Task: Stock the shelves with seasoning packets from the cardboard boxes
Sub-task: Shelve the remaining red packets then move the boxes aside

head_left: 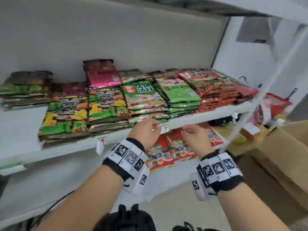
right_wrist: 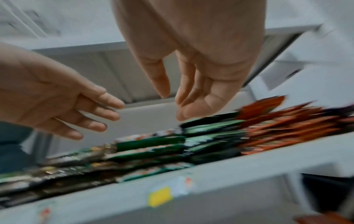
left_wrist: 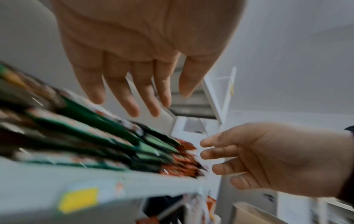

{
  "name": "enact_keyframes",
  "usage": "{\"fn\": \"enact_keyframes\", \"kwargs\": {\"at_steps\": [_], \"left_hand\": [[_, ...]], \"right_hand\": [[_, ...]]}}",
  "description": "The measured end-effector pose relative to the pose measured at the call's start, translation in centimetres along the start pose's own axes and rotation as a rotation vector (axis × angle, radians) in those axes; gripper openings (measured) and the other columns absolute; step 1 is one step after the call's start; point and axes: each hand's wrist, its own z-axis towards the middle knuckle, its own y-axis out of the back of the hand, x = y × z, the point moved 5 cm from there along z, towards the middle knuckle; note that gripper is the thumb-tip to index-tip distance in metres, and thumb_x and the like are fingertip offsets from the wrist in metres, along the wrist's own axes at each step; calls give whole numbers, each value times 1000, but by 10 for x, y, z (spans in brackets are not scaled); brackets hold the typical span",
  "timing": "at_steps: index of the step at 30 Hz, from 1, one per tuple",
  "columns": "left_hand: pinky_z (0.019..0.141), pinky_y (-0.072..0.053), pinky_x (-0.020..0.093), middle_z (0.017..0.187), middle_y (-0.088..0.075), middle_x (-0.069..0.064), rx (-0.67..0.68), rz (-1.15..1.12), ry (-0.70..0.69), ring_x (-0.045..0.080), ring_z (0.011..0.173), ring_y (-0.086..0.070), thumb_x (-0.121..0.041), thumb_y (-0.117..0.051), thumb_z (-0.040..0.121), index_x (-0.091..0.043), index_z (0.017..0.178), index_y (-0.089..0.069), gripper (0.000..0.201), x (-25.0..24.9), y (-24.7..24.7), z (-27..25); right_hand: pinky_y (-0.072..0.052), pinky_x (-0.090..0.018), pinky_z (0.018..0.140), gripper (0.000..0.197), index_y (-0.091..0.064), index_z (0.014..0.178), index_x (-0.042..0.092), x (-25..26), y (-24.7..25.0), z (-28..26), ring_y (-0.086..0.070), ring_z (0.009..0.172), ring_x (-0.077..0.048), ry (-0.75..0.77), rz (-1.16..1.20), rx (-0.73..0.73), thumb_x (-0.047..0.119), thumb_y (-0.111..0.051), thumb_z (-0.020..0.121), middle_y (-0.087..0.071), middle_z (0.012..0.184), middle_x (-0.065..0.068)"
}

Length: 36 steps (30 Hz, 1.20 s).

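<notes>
Several stacks of seasoning packets lie flat on the white shelf (head_left: 21, 124): dark yellow-green ones (head_left: 66, 114), green ones (head_left: 143, 97) (left_wrist: 107, 133) (right_wrist: 153, 142), red ones (head_left: 216, 90) (right_wrist: 283, 125), and a pink packet (head_left: 103, 74) leaning at the back. My left hand (head_left: 154, 125) (left_wrist: 134, 98) (right_wrist: 99, 115) hovers at the shelf's front edge before the green stack, fingers loosely spread, holding nothing. Just to its right, slightly lower, my right hand (head_left: 186, 130) (left_wrist: 220, 159) (right_wrist: 172, 106) is also empty with relaxed fingers. Brown cardboard boxes (head_left: 286, 144) stand at the right.
Red packets (head_left: 166, 152) lie on the lower shelf beneath my hands. Small price tags (head_left: 164, 129) (head_left: 100, 144) hang from the shelf edge. The shelf's left part (head_left: 20, 130) is bare. A white upright post (head_left: 250, 104) bounds the shelf at the right, with red goods (head_left: 276, 104) beyond it.
</notes>
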Motion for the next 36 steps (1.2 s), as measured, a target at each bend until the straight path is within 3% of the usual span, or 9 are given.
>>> {"fn": "enact_keyframes", "kwargs": {"at_steps": [2, 4, 8, 12, 19, 24, 28, 31, 36], "left_hand": [[78, -44, 22, 121, -62, 0, 141, -20, -18, 20, 102, -61, -27, -45, 94, -20, 124, -56, 33, -36, -70, 0], [79, -49, 27, 121, -61, 3, 320, -7, -55, 23, 99, -62, -26, -46, 94, -18, 124, -56, 33, -72, -140, -4], [87, -44, 28, 126, -59, 6, 585, 127, -227, 24, 110, -57, -25, -45, 94, -16, 125, -55, 33, -148, -262, -10], [97, -40, 28, 129, -57, 1, 747, 190, -370, 20, 119, -51, -31, -46, 93, -21, 125, -55, 34, -224, -361, -20], [88, -49, 29, 120, -61, -2, 1069, 121, -544, 18, 101, -59, -33, -51, 89, -26, 119, -57, 31, -339, -506, -37], [94, -45, 28, 122, -61, -2, 1156, 180, -691, 18, 110, -56, -31, -50, 91, -23, 123, -56, 33, -414, -583, -16], [91, -44, 26, 116, -61, -3, 1223, 230, -823, 15, 105, -56, -31, -50, 91, -23, 124, -54, 34, -467, -633, -22], [88, -44, 23, 107, -62, -7, 1270, 169, -871, 12, 100, -57, -29, -51, 91, -25, 121, -56, 31, -500, -664, -32], [70, -37, 4, 95, -58, -18, 1302, 36, -1047, -3, 88, -55, -29, -52, 91, -34, 113, -59, 23, -568, -705, -25]], "right_hand": [[-44, -22, 66, 7, -59, 92, 19, -59, 53, -21, -57, 74, -14, -120, -35, -67, 14, -56, 88, -60, 88, -2], [-45, -27, 77, 14, -64, 100, 13, -118, 104, -48, -58, 85, -17, -278, -44, -154, 15, -56, 88, -62, 94, -3], [-47, -28, 81, 21, -66, 104, 16, -217, 204, -119, -61, 89, -19, -539, -57, -342, 18, -56, 85, -67, 98, -4], [-49, -32, 85, 24, -66, 106, 14, -283, 284, -188, -63, 99, -23, -731, -52, -522, 16, -55, 85, -67, 102, -5], [-46, -26, 68, 25, -66, 107, 13, -372, 388, -247, -58, 83, -17, -920, -32, -796, 17, -56, 85, -64, 90, -2], [-49, -38, 89, 26, -65, 108, 14, -434, 442, -262, -62, 100, -24, -1096, 31, -935, 18, -54, 85, -67, 105, -8], [-51, -35, 84, 23, -64, 107, 15, -468, 468, -275, -61, 89, -18, -1157, 135, -1036, 20, -55, 86, -64, 97, -2], [-46, -23, 63, 22, -64, 106, 11, -491, 498, -287, -59, 68, -11, -1115, 298, -1154, 13, -55, 86, -61, 82, 1], [-44, -24, 56, 14, -66, 97, 13, -522, 587, -297, -56, 61, -12, -979, 328, -1367, 10, -59, 86, -62, 71, 1]]}}
